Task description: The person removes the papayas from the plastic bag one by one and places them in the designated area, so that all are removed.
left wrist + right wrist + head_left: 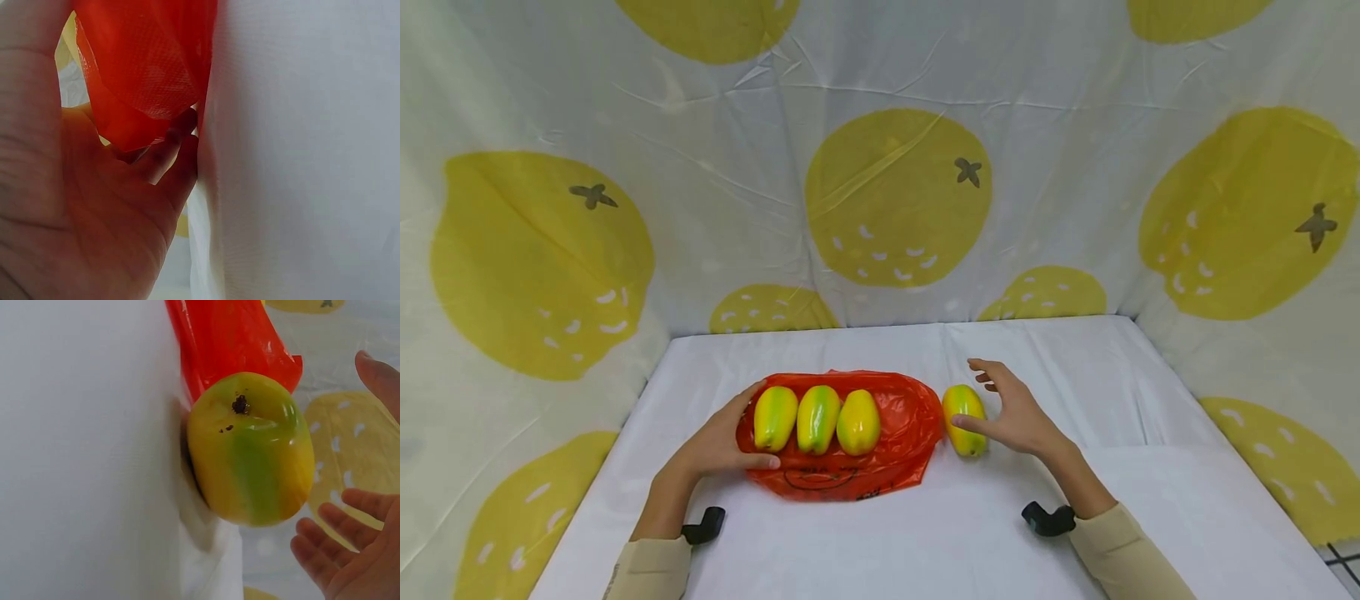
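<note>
Fingers [347,526] spread on the right hand [1015,421], just beside one loose papaya [962,417] (lower frame, bit right of centre); left hand's [718,437] spread too, touching the red plastic bag [901,417] under three papayas [818,421], lower middle.

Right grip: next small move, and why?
I'd probably close the right grip around the lone fruit: the grip is spread open beside that fruit, not wrapped round it; three other fruits lie together on the red bag, while this one rests on the white cloth.
</note>
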A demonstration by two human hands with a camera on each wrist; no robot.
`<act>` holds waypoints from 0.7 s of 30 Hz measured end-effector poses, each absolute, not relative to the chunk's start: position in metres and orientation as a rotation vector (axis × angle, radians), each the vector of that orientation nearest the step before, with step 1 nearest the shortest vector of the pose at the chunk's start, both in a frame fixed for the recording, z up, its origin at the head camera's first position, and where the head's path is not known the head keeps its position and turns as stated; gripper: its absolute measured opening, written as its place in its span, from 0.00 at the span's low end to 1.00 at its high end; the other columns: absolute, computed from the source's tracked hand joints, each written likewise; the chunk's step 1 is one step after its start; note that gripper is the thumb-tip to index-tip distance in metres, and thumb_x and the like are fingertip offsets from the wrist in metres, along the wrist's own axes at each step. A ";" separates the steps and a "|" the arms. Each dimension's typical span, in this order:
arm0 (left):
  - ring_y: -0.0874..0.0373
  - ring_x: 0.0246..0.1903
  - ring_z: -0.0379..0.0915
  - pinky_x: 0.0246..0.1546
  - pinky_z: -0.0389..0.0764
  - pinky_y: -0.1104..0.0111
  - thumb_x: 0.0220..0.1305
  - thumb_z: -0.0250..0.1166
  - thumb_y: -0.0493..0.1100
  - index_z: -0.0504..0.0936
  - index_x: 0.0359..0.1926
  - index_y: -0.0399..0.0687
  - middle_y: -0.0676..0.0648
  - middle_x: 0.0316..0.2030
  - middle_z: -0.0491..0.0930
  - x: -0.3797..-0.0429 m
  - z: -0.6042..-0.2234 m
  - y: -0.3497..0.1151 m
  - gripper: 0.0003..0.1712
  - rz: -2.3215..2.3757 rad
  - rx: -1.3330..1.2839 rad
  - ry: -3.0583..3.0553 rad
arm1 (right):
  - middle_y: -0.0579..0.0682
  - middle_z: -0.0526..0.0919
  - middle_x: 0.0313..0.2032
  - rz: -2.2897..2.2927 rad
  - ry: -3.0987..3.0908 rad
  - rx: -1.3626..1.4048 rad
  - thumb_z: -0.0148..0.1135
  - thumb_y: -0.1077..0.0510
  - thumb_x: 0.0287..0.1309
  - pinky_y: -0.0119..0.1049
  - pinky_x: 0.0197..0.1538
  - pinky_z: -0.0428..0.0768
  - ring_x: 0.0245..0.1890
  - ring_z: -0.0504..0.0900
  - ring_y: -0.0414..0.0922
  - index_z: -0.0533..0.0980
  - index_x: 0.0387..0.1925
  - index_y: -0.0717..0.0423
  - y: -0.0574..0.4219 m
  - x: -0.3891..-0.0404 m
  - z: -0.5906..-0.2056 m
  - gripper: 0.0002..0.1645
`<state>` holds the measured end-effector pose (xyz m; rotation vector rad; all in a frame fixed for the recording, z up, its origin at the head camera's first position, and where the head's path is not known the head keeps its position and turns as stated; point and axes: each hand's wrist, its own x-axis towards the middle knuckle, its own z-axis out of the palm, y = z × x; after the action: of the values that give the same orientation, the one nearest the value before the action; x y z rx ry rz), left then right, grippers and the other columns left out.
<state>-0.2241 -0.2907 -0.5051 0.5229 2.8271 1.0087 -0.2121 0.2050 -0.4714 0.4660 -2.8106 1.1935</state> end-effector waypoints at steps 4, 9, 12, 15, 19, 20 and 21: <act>0.40 0.71 0.64 0.66 0.72 0.37 0.39 0.82 0.68 0.49 0.82 0.52 0.41 0.75 0.63 -0.225 -0.505 -0.291 0.76 1.006 0.529 2.827 | 0.51 0.70 0.71 1.210 -2.798 0.474 0.76 0.31 0.49 0.64 0.64 0.77 0.67 0.73 0.60 0.62 0.76 0.45 0.200 -0.213 -0.466 0.58; 0.41 0.71 0.63 0.66 0.73 0.38 0.38 0.82 0.68 0.49 0.82 0.52 0.42 0.75 0.63 -0.224 -0.505 -0.291 0.76 1.004 0.525 2.814 | 0.49 0.71 0.70 1.251 -2.783 0.484 0.76 0.31 0.48 0.64 0.64 0.77 0.67 0.72 0.60 0.62 0.75 0.43 0.191 -0.214 -0.460 0.57; 0.40 0.72 0.63 0.65 0.73 0.37 0.39 0.82 0.68 0.48 0.82 0.52 0.42 0.75 0.62 -0.224 -0.504 -0.291 0.76 0.991 0.523 2.815 | 0.48 0.70 0.70 1.257 -2.786 0.493 0.76 0.30 0.48 0.63 0.63 0.78 0.67 0.73 0.60 0.62 0.75 0.41 0.185 -0.215 -0.457 0.57; 0.40 0.72 0.63 0.65 0.73 0.37 0.39 0.82 0.68 0.48 0.82 0.53 0.42 0.75 0.62 -0.224 -0.502 -0.290 0.76 0.988 0.526 2.821 | 0.47 0.70 0.70 1.266 -2.784 0.497 0.76 0.29 0.48 0.61 0.63 0.79 0.67 0.73 0.59 0.62 0.75 0.40 0.179 -0.216 -0.454 0.57; 0.39 0.71 0.64 0.64 0.74 0.36 0.40 0.81 0.68 0.48 0.82 0.51 0.41 0.75 0.63 -0.224 -0.502 -0.290 0.75 0.994 0.556 2.828 | 0.46 0.71 0.69 1.295 -2.783 0.499 0.76 0.30 0.47 0.59 0.63 0.80 0.68 0.73 0.58 0.63 0.75 0.38 0.170 -0.216 -0.451 0.57; 0.39 0.71 0.64 0.64 0.74 0.37 0.41 0.81 0.68 0.49 0.82 0.51 0.41 0.75 0.63 -0.224 -0.502 -0.291 0.75 0.994 0.558 2.829 | 0.46 0.71 0.69 1.305 -2.781 0.504 0.77 0.31 0.47 0.59 0.63 0.80 0.68 0.73 0.59 0.63 0.75 0.38 0.168 -0.216 -0.451 0.56; 0.40 0.70 0.64 0.64 0.74 0.37 0.41 0.82 0.68 0.49 0.82 0.51 0.41 0.75 0.63 -0.224 -0.502 -0.291 0.75 0.994 0.559 2.828 | 0.46 0.71 0.69 1.315 -2.781 0.512 0.77 0.31 0.47 0.58 0.64 0.80 0.68 0.73 0.59 0.63 0.75 0.38 0.166 -0.215 -0.451 0.56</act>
<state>-0.2239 -0.2908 -0.5018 0.5589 2.8284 0.9936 -0.2153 0.1657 -0.4511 0.5115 -2.7809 1.3146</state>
